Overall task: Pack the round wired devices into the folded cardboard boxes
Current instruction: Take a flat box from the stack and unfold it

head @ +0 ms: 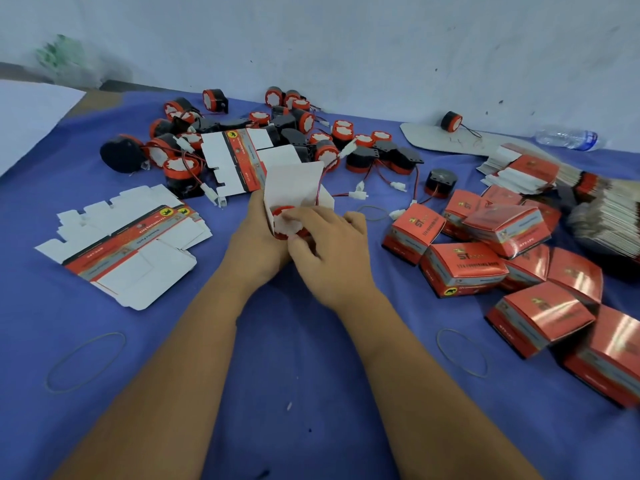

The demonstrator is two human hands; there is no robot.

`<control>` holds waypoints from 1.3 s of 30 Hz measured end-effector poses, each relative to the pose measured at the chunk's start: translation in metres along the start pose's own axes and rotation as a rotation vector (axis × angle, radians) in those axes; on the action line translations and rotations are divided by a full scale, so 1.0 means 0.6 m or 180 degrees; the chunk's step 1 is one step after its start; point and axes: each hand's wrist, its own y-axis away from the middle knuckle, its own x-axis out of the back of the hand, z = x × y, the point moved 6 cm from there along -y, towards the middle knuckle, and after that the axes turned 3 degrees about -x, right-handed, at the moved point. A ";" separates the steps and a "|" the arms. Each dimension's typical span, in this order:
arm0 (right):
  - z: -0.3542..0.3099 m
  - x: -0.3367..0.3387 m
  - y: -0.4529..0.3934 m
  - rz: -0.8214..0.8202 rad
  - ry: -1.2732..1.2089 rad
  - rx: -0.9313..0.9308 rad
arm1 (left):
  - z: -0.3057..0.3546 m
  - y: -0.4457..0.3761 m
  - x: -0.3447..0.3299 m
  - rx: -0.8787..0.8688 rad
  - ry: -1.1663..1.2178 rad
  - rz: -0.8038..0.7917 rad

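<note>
Left hand point(256, 237) grips open box point(294, 188); right hand point(329, 251) fingers curl on device point(287, 225), pressing it in.

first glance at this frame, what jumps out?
Dead centre, both hands, left hand and right hand, work a round red device into an open white box. Behind lies a heap of loose devices; finished red boxes pile up right, flat box blanks left.

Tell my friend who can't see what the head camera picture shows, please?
Two hands, left hand and right hand, push a round red device into an open white box over a blue cloth. More devices lie behind, flat boxes left, closed red boxes right.
</note>
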 end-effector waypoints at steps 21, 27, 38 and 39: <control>0.134 0.055 -0.015 0.1348 -0.3003 -0.2400 | 0.005 0.003 -0.020 -0.0072 0.0208 -0.0798; 0.037 0.087 -0.017 0.1642 -0.1063 -0.0487 | 0.000 0.002 -0.016 0.0086 0.0115 -0.0084; -0.030 0.047 -0.017 0.0707 0.0200 0.0803 | 0.012 0.001 -0.016 -0.0137 -0.0454 0.0306; -0.025 0.042 -0.016 0.0424 -0.0059 0.0684 | 0.012 0.002 -0.016 -0.0181 -0.0516 0.0254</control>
